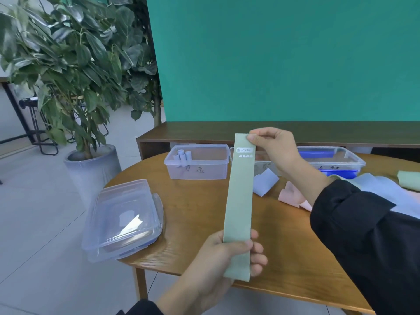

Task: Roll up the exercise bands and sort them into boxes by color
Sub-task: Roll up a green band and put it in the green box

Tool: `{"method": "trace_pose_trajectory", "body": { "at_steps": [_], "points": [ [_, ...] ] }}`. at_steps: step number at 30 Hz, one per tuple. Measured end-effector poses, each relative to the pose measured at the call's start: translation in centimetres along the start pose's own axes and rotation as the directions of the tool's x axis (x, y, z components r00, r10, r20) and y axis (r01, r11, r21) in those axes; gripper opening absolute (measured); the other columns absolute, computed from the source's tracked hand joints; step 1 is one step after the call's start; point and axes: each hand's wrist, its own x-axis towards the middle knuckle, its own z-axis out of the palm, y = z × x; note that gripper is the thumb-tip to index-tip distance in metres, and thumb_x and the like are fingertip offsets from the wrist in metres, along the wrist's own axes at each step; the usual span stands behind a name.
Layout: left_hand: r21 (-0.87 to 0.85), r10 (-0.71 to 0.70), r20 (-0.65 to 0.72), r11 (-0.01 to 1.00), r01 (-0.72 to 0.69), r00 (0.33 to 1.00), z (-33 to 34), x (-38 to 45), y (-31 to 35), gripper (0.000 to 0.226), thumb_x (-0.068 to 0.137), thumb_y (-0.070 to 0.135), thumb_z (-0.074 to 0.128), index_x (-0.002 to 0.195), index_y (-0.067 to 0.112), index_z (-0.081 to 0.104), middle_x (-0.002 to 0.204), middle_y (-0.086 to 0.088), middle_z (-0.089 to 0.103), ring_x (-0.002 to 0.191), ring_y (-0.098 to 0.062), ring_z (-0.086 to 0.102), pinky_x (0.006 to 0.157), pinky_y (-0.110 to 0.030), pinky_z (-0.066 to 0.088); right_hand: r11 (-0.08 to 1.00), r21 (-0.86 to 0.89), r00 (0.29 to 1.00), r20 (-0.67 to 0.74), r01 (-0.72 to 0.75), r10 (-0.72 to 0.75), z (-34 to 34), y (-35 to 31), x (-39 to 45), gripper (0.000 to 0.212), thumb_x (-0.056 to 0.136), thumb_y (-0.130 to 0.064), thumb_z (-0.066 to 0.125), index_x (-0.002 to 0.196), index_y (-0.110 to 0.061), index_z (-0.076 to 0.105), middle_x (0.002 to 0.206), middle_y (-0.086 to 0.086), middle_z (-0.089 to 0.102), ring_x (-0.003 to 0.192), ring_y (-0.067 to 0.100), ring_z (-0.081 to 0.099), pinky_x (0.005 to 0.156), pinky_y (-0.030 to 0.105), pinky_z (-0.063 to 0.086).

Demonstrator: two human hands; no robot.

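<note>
I hold a long sage-green exercise band (239,196) stretched flat and nearly upright above the round wooden table (197,214). My right hand (276,148) pinches its top end, by the white print. My left hand (225,258) grips its bottom end, thumb across the front. Behind it stand clear boxes: the left box (197,171) holds a few rolled pale-blue bands (183,155), the middle box (263,164) is mostly hidden by the band and my hand, and the right box (334,160) shows blue inside.
Loose bands lie on the table at right: a pale-blue one (264,181), a pink one (293,196), a larger blue piece (381,192) and a green one (409,180). Stacked clear lids (122,219) overhang the table's left edge. A potted plant (91,164) stands on the floor.
</note>
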Motion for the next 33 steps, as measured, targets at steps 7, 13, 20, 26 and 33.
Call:
{"method": "trace_pose_trajectory", "body": {
  "at_steps": [7,13,20,26,33],
  "points": [
    [-0.021,-0.077,-0.094,0.997,0.075,0.993,-0.4,-1.5,-1.6,0.033,0.084,0.003,0.068,0.113,-0.013,0.065,0.085,-0.026,0.064,0.071,-0.035,0.067,0.058,-0.034,0.057,0.984,-0.180,0.994,0.100,-0.014,0.033,1.2,5.6,0.6,0.008,0.087,-0.009,0.078,0.094,-0.012,0.077,0.093,0.002,0.077,0.088,0.015,0.073,0.082,0.034,0.060],
    [-0.010,-0.129,-0.149,0.992,0.129,0.980,-0.8,-2.6,-2.6,0.027,0.100,0.010,0.057,0.114,-0.012,0.063,0.090,-0.027,0.070,0.080,-0.037,0.073,0.064,-0.037,0.061,0.966,-0.238,0.984,0.120,-0.103,0.134,2.5,8.9,0.3,0.005,0.089,-0.007,0.076,0.091,-0.009,0.073,0.092,0.014,0.075,0.075,0.022,0.069,0.061,0.031,0.057],
    [-0.002,-0.230,-0.175,0.973,0.233,0.957,-0.7,-3.3,-3.3,0.037,0.097,0.030,0.064,0.102,-0.006,0.072,0.096,-0.029,0.074,0.073,-0.029,0.076,0.054,-0.028,0.059,0.841,-0.539,0.984,0.174,0.055,0.047,2.6,12.5,-0.4,0.013,0.091,-0.022,0.075,0.103,-0.020,0.070,0.099,-0.003,0.071,0.094,0.015,0.066,0.080,0.025,0.051],
    [0.045,-0.179,-0.199,0.980,0.192,0.964,-0.7,-3.6,-3.8,0.044,0.099,0.035,0.061,0.105,-0.007,0.071,0.094,-0.025,0.075,0.074,-0.028,0.075,0.057,-0.026,0.058,0.686,-0.697,0.967,0.252,0.209,-0.039,2.5,11.8,-2.0,0.037,0.097,-0.029,0.067,0.132,-0.016,0.064,0.129,0.004,0.067,0.120,0.021,0.060,0.105,0.033,0.047],
    [0.132,-0.170,-0.206,0.971,0.199,0.964,-0.2,-4.4,-3.9,0.048,0.097,0.043,0.061,0.104,-0.004,0.072,0.091,-0.021,0.075,0.078,-0.027,0.075,0.058,-0.026,0.058,0.792,-0.544,0.917,0.397,0.276,-0.046,1.1,6.8,-9.3,0.021,0.093,-0.030,0.072,0.112,-0.022,0.073,0.109,-0.012,0.074,0.102,0.000,0.067,0.097,0.021,0.051]
  ]
}}
